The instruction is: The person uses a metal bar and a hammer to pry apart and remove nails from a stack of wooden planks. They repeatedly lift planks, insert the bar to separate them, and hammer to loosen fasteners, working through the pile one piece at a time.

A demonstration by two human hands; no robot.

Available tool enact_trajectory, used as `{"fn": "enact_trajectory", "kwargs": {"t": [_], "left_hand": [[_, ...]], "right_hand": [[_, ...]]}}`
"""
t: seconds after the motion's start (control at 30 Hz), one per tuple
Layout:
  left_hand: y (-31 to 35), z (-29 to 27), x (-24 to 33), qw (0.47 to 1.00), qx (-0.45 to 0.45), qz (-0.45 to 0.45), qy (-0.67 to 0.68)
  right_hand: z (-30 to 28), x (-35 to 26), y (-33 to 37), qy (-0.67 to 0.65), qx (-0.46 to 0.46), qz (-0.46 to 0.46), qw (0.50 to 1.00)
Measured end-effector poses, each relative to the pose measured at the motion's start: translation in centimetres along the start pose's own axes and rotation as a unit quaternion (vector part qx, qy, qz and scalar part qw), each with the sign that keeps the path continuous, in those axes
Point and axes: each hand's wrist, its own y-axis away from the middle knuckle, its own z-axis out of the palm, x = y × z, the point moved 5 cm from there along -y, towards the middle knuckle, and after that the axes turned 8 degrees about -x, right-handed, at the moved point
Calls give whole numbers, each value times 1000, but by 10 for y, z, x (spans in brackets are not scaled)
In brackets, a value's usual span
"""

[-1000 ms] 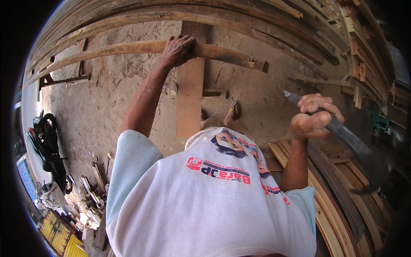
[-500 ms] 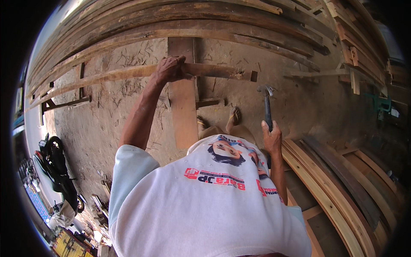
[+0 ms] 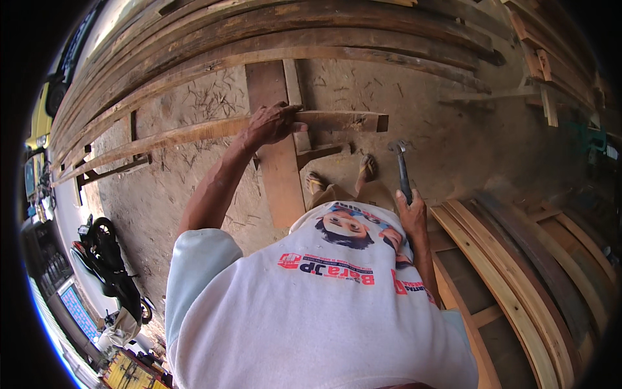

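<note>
The left hand [image 3: 272, 123] lies palm-down on a long wooden batten [image 3: 194, 133], fingers curled over its far edge, pressing it onto the upright plank [image 3: 282, 175] that crosses beneath it. The right hand [image 3: 411, 217] is closed in a full fist round the lower end of a hammer [image 3: 403, 170]; the steel head stands above the fist, away from the body, near the sandalled feet on the sandy ground [image 3: 162, 194].

The batten looks stiff, dry and rough-sawn, and I judge it fairly light for its length but whippy toward the far left, well away from the grip. Its surface should not slip under a palm, though splinters are likely. The best hold seems to be where the hand already sits, right over the crossing with the plank, since the wood is backed from below there.

The batten's long axis runs left to right across the view, dropping slightly leftward from the grip. Its cut square end [image 3: 381, 122] points to the right, a short way beyond the fingers; the other end runs far left past a small cross-brace [image 3: 133, 126] and out toward the rim.

The hammer is head-heavy with a slim, dark, rigid handle; the low grip suits swinging. Its long axis runs nearly straight away from the fist, leaning a little left, the head aimed toward the batten's cut end but apart from it.
</note>
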Motion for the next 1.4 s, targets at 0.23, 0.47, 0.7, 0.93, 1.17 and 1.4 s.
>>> {"fn": "enact_trajectory", "kwargs": {"t": [0.23, 0.47, 0.7, 0.93, 1.17, 1.4], "left_hand": [[11, -4, 18, 999, 35, 25, -12], [-1, -4, 4, 1000, 9, 4, -14], [-5, -28, 13, 992, 85, 5, -87], [-51, -49, 8, 990, 39, -29, -132], [-96, -5, -6, 997, -75, -30, 10], [-50, -1, 41, 989, 103, 0, -108]], "right_hand": [[6, -5, -11, -9, -5, -14, 1000], [6, -8, -13, -3, -11, -30, 999], [4, 5, -10, -11, -11, -30, 999], [-2, 8, -16, -30, -14, -14, 999], [-1, 13, -8, -25, 27, -48, 998], [-6, 3, -4, -43, 36, -50, 997]]}}
